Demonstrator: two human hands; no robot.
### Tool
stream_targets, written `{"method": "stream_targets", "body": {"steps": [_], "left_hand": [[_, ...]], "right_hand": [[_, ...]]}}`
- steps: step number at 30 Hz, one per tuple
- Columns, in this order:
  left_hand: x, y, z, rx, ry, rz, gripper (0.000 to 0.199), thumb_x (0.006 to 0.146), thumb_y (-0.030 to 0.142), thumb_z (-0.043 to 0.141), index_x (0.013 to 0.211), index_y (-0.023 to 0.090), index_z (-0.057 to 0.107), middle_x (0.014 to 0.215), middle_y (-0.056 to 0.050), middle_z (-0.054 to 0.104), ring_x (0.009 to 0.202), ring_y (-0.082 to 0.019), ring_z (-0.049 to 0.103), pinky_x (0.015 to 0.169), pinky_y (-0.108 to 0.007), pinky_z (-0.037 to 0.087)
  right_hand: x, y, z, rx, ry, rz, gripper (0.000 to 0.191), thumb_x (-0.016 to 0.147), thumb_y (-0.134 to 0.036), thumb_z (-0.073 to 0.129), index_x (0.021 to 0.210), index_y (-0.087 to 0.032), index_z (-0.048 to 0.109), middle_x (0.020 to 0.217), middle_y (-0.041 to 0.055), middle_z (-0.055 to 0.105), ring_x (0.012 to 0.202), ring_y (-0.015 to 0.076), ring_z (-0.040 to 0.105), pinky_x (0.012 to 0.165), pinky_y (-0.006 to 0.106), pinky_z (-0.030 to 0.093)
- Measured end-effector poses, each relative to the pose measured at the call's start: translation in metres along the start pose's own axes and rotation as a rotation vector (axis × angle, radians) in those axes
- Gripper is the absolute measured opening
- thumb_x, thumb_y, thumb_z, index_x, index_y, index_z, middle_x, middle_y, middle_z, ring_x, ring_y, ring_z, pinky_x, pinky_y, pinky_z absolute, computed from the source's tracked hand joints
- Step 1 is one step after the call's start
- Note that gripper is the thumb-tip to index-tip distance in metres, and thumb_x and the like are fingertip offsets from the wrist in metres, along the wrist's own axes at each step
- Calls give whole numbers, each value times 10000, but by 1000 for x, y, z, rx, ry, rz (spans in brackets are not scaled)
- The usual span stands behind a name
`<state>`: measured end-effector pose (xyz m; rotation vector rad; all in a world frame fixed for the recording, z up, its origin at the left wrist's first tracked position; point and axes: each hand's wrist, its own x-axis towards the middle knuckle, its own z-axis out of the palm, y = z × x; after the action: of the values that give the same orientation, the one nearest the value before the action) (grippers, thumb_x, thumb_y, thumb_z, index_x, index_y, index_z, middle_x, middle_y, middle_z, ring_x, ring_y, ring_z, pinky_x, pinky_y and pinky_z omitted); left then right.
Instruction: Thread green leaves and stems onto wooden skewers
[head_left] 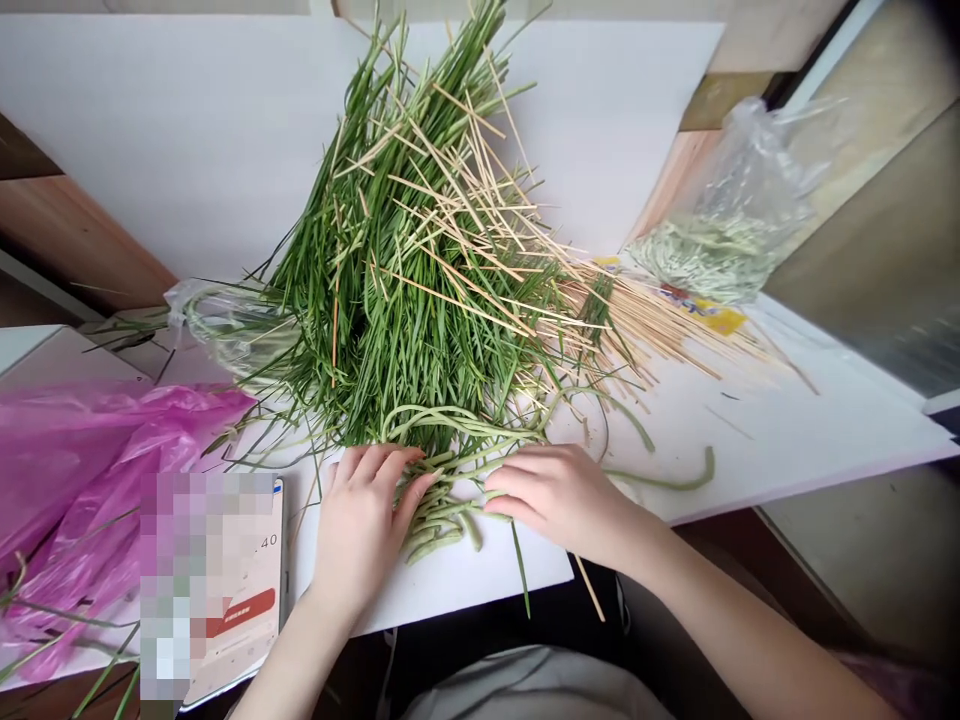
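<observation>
Several pale green long beans [442, 515] lie at the table's front edge, between my hands and under my fingers. My left hand [365, 510] has its fingers curled over the left end of the beans, with the thumb pressed against them. From the right, my right hand [559, 495] is closed on the beans, fingertips and thumb together; what lies inside its grip is partly hidden. Just beyond, a tall heap of leafy green stalks like chives [405, 300] rises. Many thin wooden skewers [660, 320] lie over and beside it.
At the left are a pink plastic bag [112, 470] and a phone [247, 600], partly blurred out. A clear bag [240, 330] lies behind them. Another clear bag with pale green pieces [712, 255] stands back right. A loose bean [675, 483] lies on the white table [832, 420].
</observation>
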<state>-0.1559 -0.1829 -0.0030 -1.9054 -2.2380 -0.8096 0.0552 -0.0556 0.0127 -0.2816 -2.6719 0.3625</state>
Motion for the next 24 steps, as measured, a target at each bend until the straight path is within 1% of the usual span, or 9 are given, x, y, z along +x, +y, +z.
{"method": "stream_targets", "body": {"steps": [2, 5, 8, 10, 12, 14, 17, 21, 24], "left_hand": [[1, 7, -2, -65, -15, 5, 235, 993, 415, 559, 1085, 229, 671, 1065, -54, 725, 998, -274, 608, 889, -391, 456], [1, 22, -5, -268, -103, -60, 219, 1013, 422, 523, 1074, 237, 623, 961, -16, 714, 878, -206, 650, 789, -312, 490], [1, 35, -5, -389, -203, -112, 228, 1021, 444, 496, 1037, 234, 582, 837, 19, 693, 734, -163, 651, 690, -272, 488], [2, 40, -3, -439, -228, -126, 229, 1026, 444, 485, 1017, 232, 570, 792, 30, 681, 687, -149, 642, 668, -261, 488], [2, 42, -2, -502, -235, -139, 218, 1020, 439, 501, 1045, 233, 570, 818, 25, 689, 710, -143, 654, 653, -245, 496], [2, 42, -2, -571, -242, -145, 214, 1010, 422, 531, 1109, 238, 574, 891, 9, 706, 775, -144, 675, 645, -229, 506], [0, 41, -2, -640, -221, -145, 194, 1003, 380, 558, 1134, 244, 604, 942, 0, 717, 833, -141, 688, 678, -218, 524], [-2, 35, -5, -662, -145, -145, 122, 997, 333, 584, 1022, 239, 657, 916, 9, 721, 839, -132, 684, 759, -224, 527], [-3, 29, -8, -650, -120, -146, 107, 993, 319, 594, 1001, 233, 659, 895, 10, 719, 819, -133, 677, 755, -231, 522]], "right_hand": [[8, -7, 3, -28, -72, 4, 144, 908, -277, 778, 829, -184, 702, 752, -22, 694, 699, 176, 630, 590, 301, 380], [19, -15, 7, -43, -139, 24, 116, 947, -272, 733, 920, -162, 709, 842, 13, 719, 754, 198, 657, 594, 311, 397], [24, -17, 10, 13, -140, 47, 115, 981, -224, 679, 916, -135, 712, 835, 37, 703, 736, 193, 652, 624, 302, 424], [22, -16, 11, 110, -110, 86, 126, 977, -198, 678, 878, -126, 706, 827, 38, 686, 725, 176, 636, 649, 284, 437], [19, -15, 10, 229, -61, 144, 104, 961, -187, 698, 882, -120, 695, 844, 35, 674, 723, 159, 616, 662, 265, 440], [16, -14, 9, 331, -15, 194, 69, 943, -163, 715, 897, -122, 683, 861, 29, 661, 734, 149, 600, 662, 251, 434], [13, -11, 6, 460, 14, 231, 73, 922, -150, 739, 899, -133, 672, 857, 11, 636, 719, 130, 569, 639, 228, 409], [8, -4, -2, 539, -16, 280, 119, 938, -193, 727, 846, -152, 664, 752, -37, 587, 649, 105, 506, 603, 220, 353], [4, 1, -7, 572, -88, 309, 202, 1021, -187, 593, 838, -172, 678, 698, -55, 573, 628, 95, 490, 618, 223, 334]]}}
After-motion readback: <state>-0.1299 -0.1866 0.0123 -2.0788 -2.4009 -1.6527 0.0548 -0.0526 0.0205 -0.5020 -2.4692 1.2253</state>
